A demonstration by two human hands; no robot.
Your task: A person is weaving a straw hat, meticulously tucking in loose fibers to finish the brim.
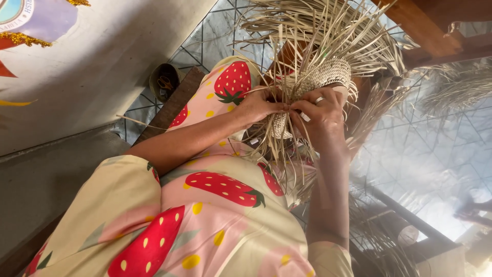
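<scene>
**Straw weave pinched between both hands, frame centre**

Pale straw forms the woven piece (322,77), lying just above the fingers, upper centre of frame, loose strands fanning upward. The left hand (259,105) and right hand (322,115) meet fingertip to fingertip, closed on strands at its lower edge; both equally near.

A half-woven straw piece (328,74), pale tan with a tight, rounded band of plaiting, sits just above the fingers (302,109) of both hands, which pinch it at its lower edge. Loose flat straw strands (318,25) fan out beyond the fingers, while more hang below them toward the lap.
</scene>
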